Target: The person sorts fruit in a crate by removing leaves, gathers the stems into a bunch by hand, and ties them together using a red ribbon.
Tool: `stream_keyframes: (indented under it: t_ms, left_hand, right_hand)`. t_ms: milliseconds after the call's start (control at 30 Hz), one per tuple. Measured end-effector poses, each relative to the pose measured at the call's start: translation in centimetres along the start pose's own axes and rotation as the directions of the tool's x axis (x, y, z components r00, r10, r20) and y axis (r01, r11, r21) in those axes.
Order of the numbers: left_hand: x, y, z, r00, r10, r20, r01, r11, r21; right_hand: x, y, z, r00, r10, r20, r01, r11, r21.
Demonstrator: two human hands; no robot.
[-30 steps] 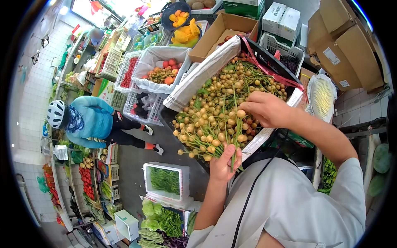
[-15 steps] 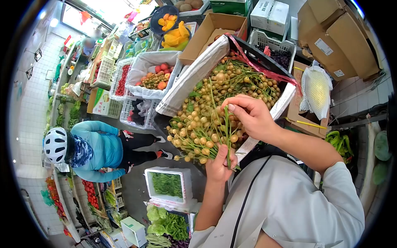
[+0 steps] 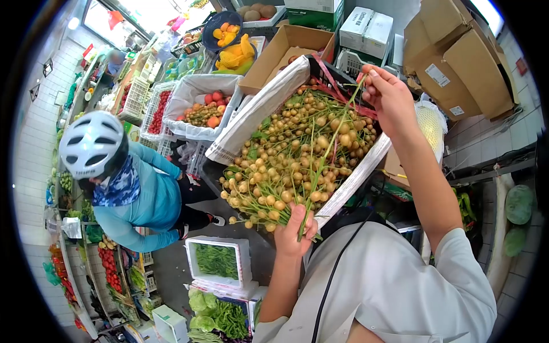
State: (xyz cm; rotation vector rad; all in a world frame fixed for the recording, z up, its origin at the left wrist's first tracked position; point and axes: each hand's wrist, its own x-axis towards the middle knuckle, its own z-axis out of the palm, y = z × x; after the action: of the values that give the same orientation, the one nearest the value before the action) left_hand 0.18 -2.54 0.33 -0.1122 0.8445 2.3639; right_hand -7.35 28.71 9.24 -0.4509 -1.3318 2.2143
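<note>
Small round fruit [image 3: 274,188], matte and tan-yellow, lies in a dense heap on thin green stalks inside a black crate [image 3: 214,171] edged with pale, wrinkled lining [image 3: 260,111]. A few flat green leaves [image 3: 253,152] show among it, and a glossy red ribbon [image 3: 329,77] crosses the upper end of the crate. A long, smooth green stem [image 3: 329,151] runs slanting over the heap, between the two hands.

The left hand [image 3: 295,231] is at the near edge of the heap, its forearm rising from below. Its grip is closed around the lower end of the stem and the stalks beside it, thumb pointing up and fingers curled. The right hand [image 3: 386,97] is raised at the far right side of the crate, forearm slanting up from the sleeve and wrist bent. Its grip is together, thumb and forefinger pinching the stem's upper tip, the other fingers loosely bent.

Beyond the heap sit an open brown cardboard box [image 3: 280,51] and a white basket [image 3: 200,94] with a crinkled plastic liner, holding red and orange fruit [image 3: 213,108]. To the left, a person [image 3: 137,188] stands in a smooth, vented white helmet [image 3: 94,143] and a blue top.
</note>
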Motion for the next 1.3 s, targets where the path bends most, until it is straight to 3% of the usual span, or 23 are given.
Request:
stream_keyframes:
  t_ms: [200,267,433,567,767,833,867,933,1000,1067,1133,1200,1267,1300]
  left_hand:
    - [-0.1,0.0,-0.4,1.000,-0.004,0.010,0.004,1.000,-0.023]
    - [-0.2,0.1,-0.5,1.000,-0.009,0.021,0.010,0.999,-0.042]
    - [0.1,0.1,0.0,1.000,-0.019,0.006,0.019,0.999,-0.027]
    - [0.2,0.0,-0.2,1.000,-0.019,0.023,0.019,1.000,-0.016]
    - [0.2,-0.2,-0.6,0.999,-0.020,0.041,0.021,0.999,-0.030]
    - [0.2,-0.1,-0.3,1.000,-0.013,0.028,0.013,1.000,-0.006]
    - [0.2,0.0,0.2,1.000,-0.027,0.005,0.027,0.999,0.040]
    - [0.2,0.1,0.7,0.999,-0.035,-0.033,0.038,0.995,0.091]
    - [0.1,0.1,0.8,0.996,-0.071,-0.060,0.077,0.990,0.116]
    - [0.1,-0.3,-0.3,0.997,-0.076,-0.026,0.078,0.994,0.080]
    - [0.3,-0.3,-0.4,0.994,-0.086,0.064,0.087,0.996,-0.015]
    - [0.2,-0.5,-0.9,0.994,-0.111,0.013,0.111,0.992,0.055]
    - [0.4,-0.9,-1.9,0.988,-0.019,0.150,0.020,1.000,-0.006]
    - [0.5,-1.0,-2.3,0.991,-0.028,0.134,0.034,0.998,-0.045]
  right_hand:
    - [1.1,-0.7,-2.1,0.996,0.008,-0.086,-0.001,0.997,0.078]
    - [3.8,-1.9,-4.7,0.973,-0.083,-0.214,0.105,0.990,0.093]
    - [3.5,-4.2,-5.2,0.988,-0.155,-0.018,0.153,0.983,-0.098]
    - [3.7,-4.5,-5.7,0.982,-0.189,0.008,0.189,0.979,-0.081]
    - [0.7,-4.9,-3.1,0.925,-0.364,0.104,0.375,0.919,-0.120]
    - [-1.2,-5.2,-1.2,0.841,-0.479,0.251,0.526,0.833,-0.173]
    - [-2.2,-5.1,-0.3,0.845,-0.473,0.251,0.519,0.838,-0.167]
    - [-4.4,-4.6,1.6,0.733,-0.539,0.416,0.657,0.720,-0.224]
    - [-7.4,-4.4,3.8,0.673,-0.498,0.547,0.712,0.636,-0.296]
    - [-8.8,-4.1,4.6,0.413,-0.421,0.808,0.889,0.377,-0.259]
    - [-10.2,-1.3,5.1,0.252,-0.398,0.882,0.933,0.341,-0.113]
    - [-12.1,1.4,5.3,0.222,-0.348,0.911,0.915,0.397,-0.071]
    - [-13.2,3.6,5.1,0.222,-0.371,0.902,0.905,0.423,-0.049]
    - [-13.6,4.3,4.7,0.235,-0.290,0.928,0.875,0.479,-0.071]
